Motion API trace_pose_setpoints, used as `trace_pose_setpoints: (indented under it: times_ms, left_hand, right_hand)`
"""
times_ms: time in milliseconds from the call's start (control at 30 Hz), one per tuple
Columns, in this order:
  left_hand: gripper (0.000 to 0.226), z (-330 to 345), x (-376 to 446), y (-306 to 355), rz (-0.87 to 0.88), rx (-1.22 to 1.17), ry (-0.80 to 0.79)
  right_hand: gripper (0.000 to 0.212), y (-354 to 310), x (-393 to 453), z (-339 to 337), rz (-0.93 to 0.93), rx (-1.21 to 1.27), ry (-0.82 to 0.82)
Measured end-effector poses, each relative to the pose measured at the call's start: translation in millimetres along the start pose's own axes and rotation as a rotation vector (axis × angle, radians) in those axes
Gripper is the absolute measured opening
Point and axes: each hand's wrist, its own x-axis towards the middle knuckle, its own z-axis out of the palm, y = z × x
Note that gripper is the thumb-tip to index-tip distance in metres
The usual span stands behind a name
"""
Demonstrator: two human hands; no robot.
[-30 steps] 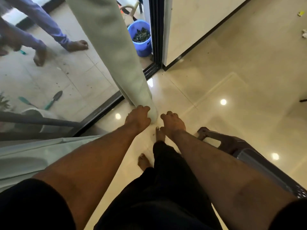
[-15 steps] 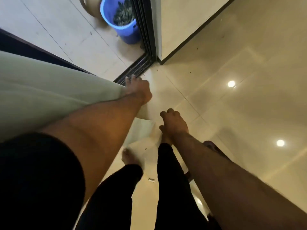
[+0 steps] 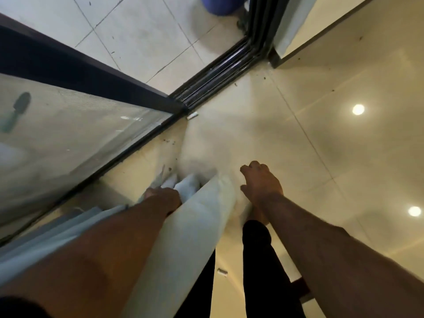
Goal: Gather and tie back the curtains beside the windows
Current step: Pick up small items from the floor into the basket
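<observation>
The left hand [image 3: 164, 197] reaches down with its grip clenched around the gathered pale curtain [image 3: 195, 226], which hangs bunched near the centre, right of the glass door [image 3: 68, 138]. The right hand [image 3: 260, 182] hovers just right of it, fingers loosely curled, released. A blue bucket [image 3: 220, 5] stands far off; its contents are out of view.

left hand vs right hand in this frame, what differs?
Contact: the left hand is pushed into the folds of the pale grey-green fabric curtain; the right hand holds nothing and hangs over the glossy beige tiled floor.
Side: the left hand is on the curtain's window side, the right hand on its room side.
Visibility: the left hand's fingers are hidden by cloth; the right hand's loosely curled fingers show.
Shared: both bare and reaching down.
</observation>
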Motion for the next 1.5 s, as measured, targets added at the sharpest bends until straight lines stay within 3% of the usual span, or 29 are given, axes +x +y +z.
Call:
trace_pose_setpoints:
  times_ms: [100,167,367,567,833,933,1000,1200,1367,1500]
  left_hand:
    - [0.025,0,38,-6,0.07,-0.1,0.251]
    - [0.027,-6,72,-13,0.097,-0.215,0.315]
    - [0.039,-30,167,-18,0.131,-0.472,0.412]
    - [0.051,-36,225,-9,0.145,-0.611,0.529]
    - [0.04,-45,249,6,0.124,-0.601,0.65]
    - [0.035,-53,237,16,0.159,-0.569,0.64]
    - [0.037,-59,213,31,0.216,-0.519,0.65]
    - [0.038,-53,91,96,0.387,-0.46,0.616]
    - [0.038,4,-12,137,0.518,-0.452,0.578]
    - [0.038,82,-60,145,0.571,-0.386,0.555]
  right_hand:
    - [0.034,-19,41,8,-0.054,-0.001,0.024]
    - [0.033,-31,74,13,-0.09,-0.003,0.059]
    - [0.037,-61,183,30,-0.207,-0.021,0.158]
    - [0.053,-90,279,50,-0.352,-0.211,0.276]
    - [0.036,-95,314,63,-0.376,-0.42,0.402]
    - [0.033,-80,290,68,-0.36,-0.407,0.318]
    - [0.033,-60,255,70,-0.25,-0.293,0.286]
    - [0.035,-4,86,82,-0.004,-0.043,0.294]
    - [0.035,21,-37,114,0.165,0.019,0.401]
    - [0.033,22,-115,162,0.296,0.207,0.408]
